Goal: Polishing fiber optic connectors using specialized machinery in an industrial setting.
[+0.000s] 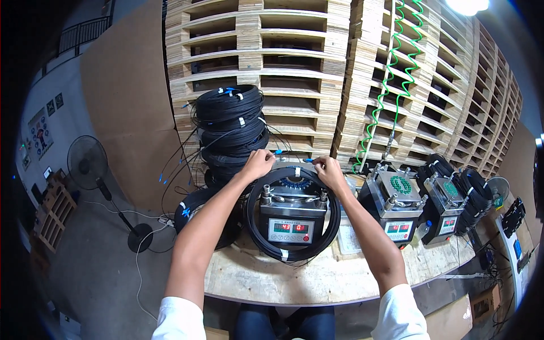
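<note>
A coil of black cable (334, 221), tied with white bands, stands upright against the front of a metal-topped machine (292, 212) with a lit red display. My left hand (259, 165) is closed above the coil's upper left, pinching a cable end with a blue connector (278, 152). Level with it on the other side, my right hand (330, 172) is also pinched shut, with a second blue connector (308, 160) at its fingertips. The two connectors point toward each other and stay apart. The exact grip of the fingers is small and partly hidden.
A tall stack of black cable coils (229, 124) rises behind my left arm, loose blue-tipped ends hanging out. Two similar machines (394, 204) stand to the right, beside more coils (473, 195). Wooden pallets (294, 68) back the plywood table (272, 283). A fan (88, 161) stands left.
</note>
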Demonstrator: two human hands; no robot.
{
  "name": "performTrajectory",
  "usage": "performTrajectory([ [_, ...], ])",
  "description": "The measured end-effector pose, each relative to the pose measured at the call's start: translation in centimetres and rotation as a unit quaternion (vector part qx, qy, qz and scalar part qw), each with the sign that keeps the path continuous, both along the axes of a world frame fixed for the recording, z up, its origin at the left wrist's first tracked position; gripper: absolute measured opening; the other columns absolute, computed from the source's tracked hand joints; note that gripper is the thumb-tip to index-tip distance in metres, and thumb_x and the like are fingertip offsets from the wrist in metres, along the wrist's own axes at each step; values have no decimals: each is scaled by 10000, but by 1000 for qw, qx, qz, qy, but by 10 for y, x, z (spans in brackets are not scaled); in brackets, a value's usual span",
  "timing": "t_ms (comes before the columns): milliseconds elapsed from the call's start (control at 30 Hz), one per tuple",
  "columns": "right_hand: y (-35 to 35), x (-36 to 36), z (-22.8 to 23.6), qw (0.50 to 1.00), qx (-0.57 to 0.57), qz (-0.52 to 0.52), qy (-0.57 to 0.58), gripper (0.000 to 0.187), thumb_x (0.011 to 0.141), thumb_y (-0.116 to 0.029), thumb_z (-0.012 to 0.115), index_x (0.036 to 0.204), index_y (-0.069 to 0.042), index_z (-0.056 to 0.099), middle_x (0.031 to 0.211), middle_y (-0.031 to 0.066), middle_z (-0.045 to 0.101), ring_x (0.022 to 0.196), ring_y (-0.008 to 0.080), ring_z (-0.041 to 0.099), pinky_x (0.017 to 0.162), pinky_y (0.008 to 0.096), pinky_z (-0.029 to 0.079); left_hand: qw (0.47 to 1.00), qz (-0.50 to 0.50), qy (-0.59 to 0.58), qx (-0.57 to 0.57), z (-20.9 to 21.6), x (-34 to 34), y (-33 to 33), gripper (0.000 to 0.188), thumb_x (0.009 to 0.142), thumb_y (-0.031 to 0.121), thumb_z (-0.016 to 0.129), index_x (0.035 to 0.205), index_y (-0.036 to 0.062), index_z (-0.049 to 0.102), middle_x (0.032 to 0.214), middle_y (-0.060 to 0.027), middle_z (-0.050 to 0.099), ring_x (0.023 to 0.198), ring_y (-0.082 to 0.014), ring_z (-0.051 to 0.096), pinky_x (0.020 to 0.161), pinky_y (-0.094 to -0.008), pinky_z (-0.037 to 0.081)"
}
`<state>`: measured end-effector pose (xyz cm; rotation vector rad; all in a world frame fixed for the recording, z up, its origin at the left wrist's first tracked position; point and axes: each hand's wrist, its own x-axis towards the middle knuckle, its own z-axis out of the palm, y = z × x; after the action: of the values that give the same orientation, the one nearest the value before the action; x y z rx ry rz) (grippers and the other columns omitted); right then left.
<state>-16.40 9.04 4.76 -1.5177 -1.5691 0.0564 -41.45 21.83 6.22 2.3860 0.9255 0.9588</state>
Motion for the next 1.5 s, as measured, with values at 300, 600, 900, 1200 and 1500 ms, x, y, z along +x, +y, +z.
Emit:
performTrajectory([
  [300, -21, -20, 6, 968, -171, -10, -182, 808, 681, -363, 784, 1376, -22, 553, 1378, 203, 541, 1265, 377, 529, 1081, 452, 429, 977, -24, 207, -37, -4, 13, -34, 995, 671, 653, 778, 1327, -63, 561, 1321, -292, 548, 1258, -387, 543, 1045, -406, 458],
  [600, -11, -16, -6, 975, -128, -55, -171, 688, 632, -139, 851, 1263, 16, 624, 1193, 244, 648, 1150, 375, 612, 994, 408, 500, 983, -3, 181, -25, -5, 4, -38, 792, 783, 519, 742, 1382, 38, 551, 1358, -222, 528, 1278, -361, 518, 1055, -431, 441],
  [900, -22, -45, 47, 976, -131, -58, -162, 316, 714, -128, 757, 1010, -23, 725, 1060, 260, 684, 980, 436, 661, 827, 483, 565, 979, 73, 180, 64, 42, -25, -62, 507, 762, 176, 692, 1257, 73, 650, 1275, -185, 632, 1150, -391, 615, 955, -498, 509],
  [1200, -56, -60, 100, 978, -140, 14, -157, 263, 698, -84, 657, 912, 56, 720, 792, 299, 674, 771, 407, 700, 714, 446, 549, 974, 42, 217, 58, 105, -55, -102, 474, 701, 232, 697, 1132, 39, 662, 1023, -247, 709, 995, -411, 680, 856, -503, 534],
  [1500, -134, -66, -8, 924, -354, 145, 5, 138, 735, -45, 741, 822, 39, 674, 638, 30, 615, 537, 110, 566, 508, 288, 462, 935, -175, 238, -196, 1, -77, -161, 183, 686, 160, 676, 673, -20, 648, 614, -86, 660, 555, -168, 635, 538, -314, 484],
])
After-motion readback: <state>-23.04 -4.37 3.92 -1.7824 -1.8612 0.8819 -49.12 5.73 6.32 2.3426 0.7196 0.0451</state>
